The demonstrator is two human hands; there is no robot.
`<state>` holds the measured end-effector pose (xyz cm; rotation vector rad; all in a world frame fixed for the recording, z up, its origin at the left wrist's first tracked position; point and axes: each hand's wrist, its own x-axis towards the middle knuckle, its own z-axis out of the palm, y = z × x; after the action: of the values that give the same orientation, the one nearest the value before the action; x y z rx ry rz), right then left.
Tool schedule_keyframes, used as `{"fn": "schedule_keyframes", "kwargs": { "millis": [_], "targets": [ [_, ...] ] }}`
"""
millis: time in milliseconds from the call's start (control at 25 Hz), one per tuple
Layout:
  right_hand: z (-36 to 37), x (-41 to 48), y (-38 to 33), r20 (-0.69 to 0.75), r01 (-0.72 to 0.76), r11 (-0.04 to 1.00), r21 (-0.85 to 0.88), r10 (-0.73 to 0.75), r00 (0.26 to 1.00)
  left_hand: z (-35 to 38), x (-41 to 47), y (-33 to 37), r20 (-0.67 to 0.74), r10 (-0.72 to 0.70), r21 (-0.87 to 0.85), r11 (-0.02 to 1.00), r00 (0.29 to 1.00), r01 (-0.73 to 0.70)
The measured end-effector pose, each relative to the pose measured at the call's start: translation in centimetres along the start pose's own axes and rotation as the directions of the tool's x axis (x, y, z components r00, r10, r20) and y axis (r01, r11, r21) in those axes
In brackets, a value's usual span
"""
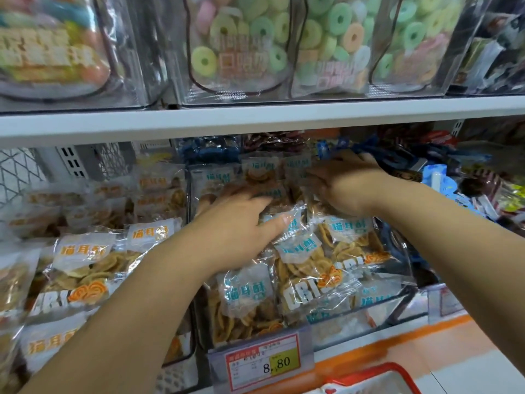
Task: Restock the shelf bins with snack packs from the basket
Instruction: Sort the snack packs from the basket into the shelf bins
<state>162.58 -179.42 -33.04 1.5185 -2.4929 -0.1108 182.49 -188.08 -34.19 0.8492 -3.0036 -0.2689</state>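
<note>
The background was a shop shelving unit. A white shelf board (pixel 255 120) carried clear boxes of ring-shaped candies (pixel 255 29), and under it stood a row of clear bins full of crisp packs. Both hands of the person were inside the middle bin (pixel 397 305), where the blue-labelled snack packs (pixel 247 291) lay in a loose heap. The left hand (pixel 241 226) lay flat on top of the heap, fingers stretched forward and thumb out to the side, pressing the packs and holding none. The right hand (pixel 343 186) reached deeper, to the back of the same bin, its back turned to the camera. Its fingers bent down among the packs, and it could not be told if they held one. The bin to the left held orange-labelled snack packs (pixel 82 251). The red basket (pixel 377 371) showed only its rim at the bottom edge, near the price tag (pixel 267 362).

The step in hand seemed to be the settling of packs in a bin that looked already quite full. The next move would probably call for the hands to go down to the basket for more packs, without dragging loose packs over the front wall.
</note>
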Motion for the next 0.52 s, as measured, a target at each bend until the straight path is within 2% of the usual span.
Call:
{"fn": "schedule_keyframes", "kwargs": {
  "millis": [80,200,240,320,400,520],
  "targets": [
    [-0.6,1.2,-0.8,0.0,-0.002,1.0,0.012,0.002,1.0,-0.1,0.0,-0.4,-0.026,0.012,-0.023,1.0,1.0,-0.013],
    [0.0,2.3,-1.9,0.133,-0.047,0.997,0.068,0.038,0.99,-0.2,-0.1,-0.8,-0.049,0.029,-0.024,0.999,0.998,-0.031],
    [0.1,2.3,-1.8,0.133,-0.058,0.994,0.091,0.046,0.99,-0.4,-0.3,-1.0,-0.065,0.037,-0.021,0.999,0.997,-0.038],
    [-0.9,0.7,-1.7,0.012,-0.05,0.99,0.13,0.049,0.999,-0.7,-0.9,-1.3,-0.095,0.045,-0.029,0.998,0.994,-0.048],
    [-2.1,-2.9,-1.9,-0.093,0.029,0.986,0.164,-0.014,0.996,-0.8,-2.1,-1.6,-0.096,0.057,-0.022,0.998,0.994,-0.059],
    [-2.2,-10.2,-2.5,0.026,0.175,0.964,0.198,-0.184,0.983,-0.6,-4.4,-1.8,-0.018,0.088,-0.022,0.996,0.996,-0.088]
  ]
}}
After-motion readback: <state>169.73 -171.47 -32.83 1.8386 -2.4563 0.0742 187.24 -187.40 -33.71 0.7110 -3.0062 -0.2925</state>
